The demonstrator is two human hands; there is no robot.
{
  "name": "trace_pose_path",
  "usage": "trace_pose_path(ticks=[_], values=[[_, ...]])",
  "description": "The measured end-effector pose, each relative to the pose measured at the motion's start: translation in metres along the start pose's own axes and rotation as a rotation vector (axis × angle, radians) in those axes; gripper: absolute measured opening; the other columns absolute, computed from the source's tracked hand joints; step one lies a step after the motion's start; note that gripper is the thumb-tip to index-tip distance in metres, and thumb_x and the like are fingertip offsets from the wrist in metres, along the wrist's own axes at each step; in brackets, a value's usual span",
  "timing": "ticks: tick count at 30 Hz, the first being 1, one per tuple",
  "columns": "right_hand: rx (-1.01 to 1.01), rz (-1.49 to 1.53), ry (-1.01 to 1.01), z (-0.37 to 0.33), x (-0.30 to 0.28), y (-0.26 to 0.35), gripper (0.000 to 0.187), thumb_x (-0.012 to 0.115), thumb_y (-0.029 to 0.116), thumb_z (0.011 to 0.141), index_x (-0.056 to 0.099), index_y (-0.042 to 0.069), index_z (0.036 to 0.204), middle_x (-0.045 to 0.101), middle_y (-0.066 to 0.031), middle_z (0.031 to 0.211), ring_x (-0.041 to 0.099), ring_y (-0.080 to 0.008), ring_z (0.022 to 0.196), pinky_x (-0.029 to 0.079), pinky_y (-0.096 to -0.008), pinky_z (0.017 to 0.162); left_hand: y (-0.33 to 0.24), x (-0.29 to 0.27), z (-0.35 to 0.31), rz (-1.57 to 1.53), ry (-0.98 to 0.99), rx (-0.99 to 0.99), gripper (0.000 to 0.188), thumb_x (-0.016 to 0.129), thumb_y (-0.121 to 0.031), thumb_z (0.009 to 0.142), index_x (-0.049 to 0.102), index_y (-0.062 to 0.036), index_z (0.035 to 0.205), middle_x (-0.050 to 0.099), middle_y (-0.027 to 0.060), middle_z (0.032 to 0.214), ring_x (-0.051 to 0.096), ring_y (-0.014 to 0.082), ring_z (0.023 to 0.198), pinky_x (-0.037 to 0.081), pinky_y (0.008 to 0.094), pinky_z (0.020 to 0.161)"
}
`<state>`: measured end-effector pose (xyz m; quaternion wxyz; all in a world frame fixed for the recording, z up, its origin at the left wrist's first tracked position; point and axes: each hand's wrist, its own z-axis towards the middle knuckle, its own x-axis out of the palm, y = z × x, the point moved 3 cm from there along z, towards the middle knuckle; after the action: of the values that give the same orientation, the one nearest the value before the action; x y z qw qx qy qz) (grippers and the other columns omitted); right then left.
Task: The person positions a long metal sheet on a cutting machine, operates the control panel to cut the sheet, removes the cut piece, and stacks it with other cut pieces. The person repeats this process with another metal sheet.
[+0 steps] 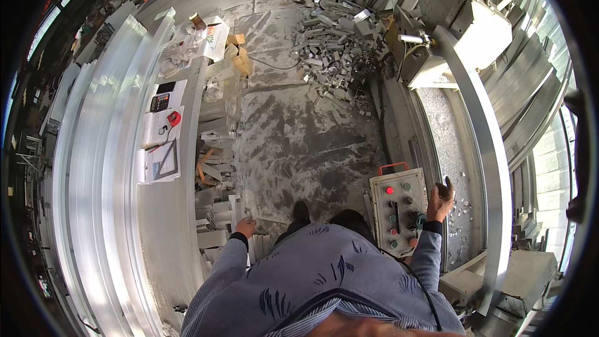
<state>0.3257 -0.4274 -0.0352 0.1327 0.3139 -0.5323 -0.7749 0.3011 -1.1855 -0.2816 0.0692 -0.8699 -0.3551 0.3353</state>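
Long shiny metal bars (106, 168) lie stacked on the left, flat so they stay put. Beside them sit papers (159, 162) and a calculator (160, 102), close for looking at. The left hand (245, 227) hangs by short metal pieces (215, 218); whether it holds anything cannot be told. The grey button box (397, 207) stands near the right hand (441, 198), which lifts up, curled around a small dark thing.

Dusty concrete floor (299, 131) (scrap-strewn), sunlit workshop

A metal workshop — long aluminium profiles (100, 168), offcut scrap heap (334, 50), cutting machine (465, 22).
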Motion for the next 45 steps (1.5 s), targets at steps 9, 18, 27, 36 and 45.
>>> trace_pose_path(ticks=[9, 18, 27, 36, 45], values=[[0.364, 0.364, -0.563, 0.195, -0.058, -0.095, 0.073, 0.078, 0.025, 0.097, 0.043, 0.004, 0.158, 0.064, -0.0169, 0.140, 0.070, -0.0313, 0.116, 0.053, -0.0386, 0.094, -0.065, -0.030, 0.082, -0.137, 0.068, 0.043, 0.058, 0.063, -0.049, 0.100, 0.071, -0.0048, 0.136, 0.069, 0.0190, 0.136, 0.066, 0.0346, 0.122, 0.053, 0.0473, 0.105], [0.488, 0.716, -0.845, 0.373, -0.077, -0.218, 0.061, 0.084, 0.034, 0.086, 0.064, 0.014, 0.140, 0.064, -0.0164, 0.133, 0.059, -0.0353, 0.127, 0.048, -0.0639, 0.109, -0.211, -0.039, 0.179, -0.104, 0.126, 0.196, 0.060, 0.066, -0.050, 0.102, 0.066, -0.0066, 0.143, 0.065, 0.0158, 0.146, 0.067, 0.0356, 0.124, 0.055, 0.0480, 0.106], [0.639, 1.177, -1.256, 0.452, -0.071, -0.226, 0.036, 0.083, 0.026, 0.073, 0.080, 0.012, 0.106, 0.073, -0.0176, 0.131, 0.063, -0.0467, 0.123, 0.043, -0.0706, 0.109, -0.485, -0.124, 0.180, 0.089, 0.033, 0.212, 0.056, 0.061, -0.043, 0.108, 0.058, -0.0057, 0.150, 0.065, 0.0176, 0.143, 0.065, 0.0345, 0.124, 0.055, 0.0483, 0.108], [0.631, 0.906, -1.473, 0.452, -0.063, -0.198, 0.045, 0.089, 0.025, 0.067, 0.079, 0.010, 0.108, 0.072, -0.0170, 0.132, 0.063, -0.0441, 0.122, 0.047, -0.0664, 0.105, -0.550, -0.113, 0.233, 0.114, 0.092, 0.332, 0.056, 0.071, -0.046, 0.099, 0.068, -0.0068, 0.139, 0.067, 0.0177, 0.138, 0.067, 0.0351, 0.121, 0.055, 0.0459, 0.103], [0.312, 0.864, -1.156, 0.462, -0.005, -0.066, 0.058, 0.073, 0.035, 0.095, 0.063, -0.002, 0.139, 0.066, -0.0261, 0.134, 0.066, -0.0467, 0.118, 0.051, -0.0670, 0.106, -0.531, -0.137, 0.302, 0.280, 0.118, 0.271, 0.059, 0.068, -0.049, 0.097, 0.071, -0.0054, 0.136, 0.071, 0.0209, 0.135, 0.068, 0.0356, 0.124, 0.055, 0.0443, 0.105]])
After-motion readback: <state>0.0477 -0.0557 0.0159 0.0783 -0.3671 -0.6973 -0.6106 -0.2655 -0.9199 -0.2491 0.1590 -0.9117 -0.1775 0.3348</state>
